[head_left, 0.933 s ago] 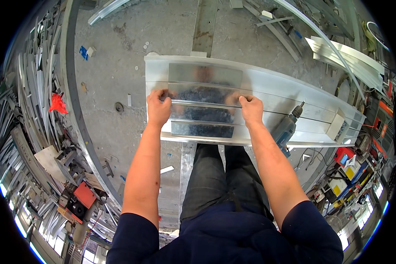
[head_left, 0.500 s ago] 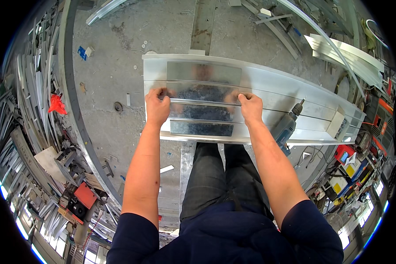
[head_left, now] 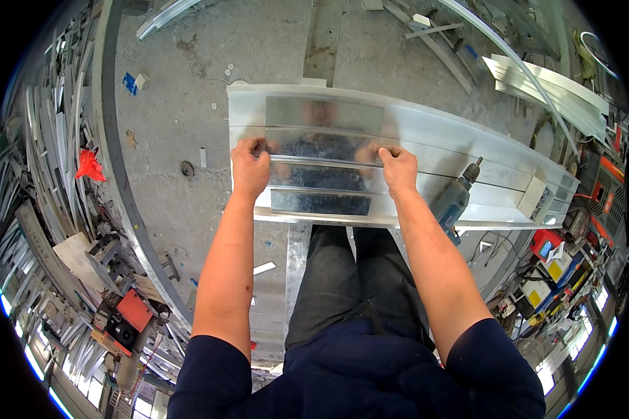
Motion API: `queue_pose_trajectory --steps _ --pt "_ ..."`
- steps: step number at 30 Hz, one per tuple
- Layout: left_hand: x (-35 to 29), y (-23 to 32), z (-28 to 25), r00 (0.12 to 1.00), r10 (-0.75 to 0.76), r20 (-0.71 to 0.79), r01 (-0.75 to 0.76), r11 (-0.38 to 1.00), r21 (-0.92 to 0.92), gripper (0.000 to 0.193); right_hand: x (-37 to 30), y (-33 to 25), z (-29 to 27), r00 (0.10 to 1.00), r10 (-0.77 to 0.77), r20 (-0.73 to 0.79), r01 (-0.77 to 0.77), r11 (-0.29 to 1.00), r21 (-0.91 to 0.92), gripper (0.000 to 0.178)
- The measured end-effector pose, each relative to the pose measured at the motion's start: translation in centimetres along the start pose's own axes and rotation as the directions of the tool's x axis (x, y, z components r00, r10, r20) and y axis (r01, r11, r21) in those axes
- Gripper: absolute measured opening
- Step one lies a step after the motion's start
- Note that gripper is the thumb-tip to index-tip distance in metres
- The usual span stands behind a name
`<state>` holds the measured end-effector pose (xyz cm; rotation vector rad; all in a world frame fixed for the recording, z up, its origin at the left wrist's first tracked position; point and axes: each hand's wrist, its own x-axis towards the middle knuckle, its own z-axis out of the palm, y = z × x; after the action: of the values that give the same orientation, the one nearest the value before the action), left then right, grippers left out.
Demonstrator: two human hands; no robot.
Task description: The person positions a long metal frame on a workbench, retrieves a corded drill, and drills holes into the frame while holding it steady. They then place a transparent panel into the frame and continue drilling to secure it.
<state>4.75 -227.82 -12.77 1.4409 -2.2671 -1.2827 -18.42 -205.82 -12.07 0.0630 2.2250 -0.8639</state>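
Observation:
Across a long pale metal panel (head_left: pixel 440 129) in front of me lie several shiny, mirror-like metal plates, one above another, with raised seams between them. My left hand (head_left: pixel 250 167) pinches the left end of a narrow metal strip (head_left: pixel 321 161) that runs between the plates. At the other end of that strip, the thumb and fingers of my right hand (head_left: pixel 399 170) are closed in a pinch. The fingertips partly hide both ends. A dark teal power drill (head_left: pixel 453 200) rests on the panel to the right of my right forearm, its bit pointing away from me.
A small pale block (head_left: pixel 533 197) sits near the panel's right end. Metal offcuts and profiles (head_left: pixel 52 160) are heaped at the left, beyond a long grey beam (head_left: pixel 115 160). Tools and cables crowd a tool area (head_left: pixel 552 265) at the right. Pale bent sheets (head_left: pixel 548 91) lie far right.

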Motion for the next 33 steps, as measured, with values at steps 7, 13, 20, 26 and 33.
queue_pose_trajectory --steps 7,13,20,26,33 --pt "-0.3 0.3 -0.5 0.996 -0.084 0.018 0.085 0.993 -0.079 0.030 -0.4 0.2 0.1 0.999 -0.052 -0.010 0.052 0.999 -0.001 0.027" --pt "-3.4 0.7 -1.1 0.963 -0.243 -0.115 0.234 0.968 -0.085 0.031 -0.2 1.5 -1.2 0.998 -0.063 0.019 0.061 0.994 0.094 0.029" --pt "-6.8 -0.5 0.0 0.991 -0.122 -0.057 0.131 0.973 0.190 0.031 -4.5 4.2 -2.8 0.993 -0.080 0.088 0.096 0.977 -0.188 0.027" --pt "-6.3 -1.4 0.0 0.979 -0.203 0.030 0.206 0.968 -0.147 0.026 -5.1 4.9 -0.8 0.988 -0.043 0.145 0.059 0.993 -0.103 0.032" --pt "-6.2 -2.4 -0.2 0.937 -0.315 0.152 0.350 0.840 -0.415 0.029 -4.6 5.0 -0.4 0.993 0.070 0.091 -0.080 0.990 0.116 0.019"
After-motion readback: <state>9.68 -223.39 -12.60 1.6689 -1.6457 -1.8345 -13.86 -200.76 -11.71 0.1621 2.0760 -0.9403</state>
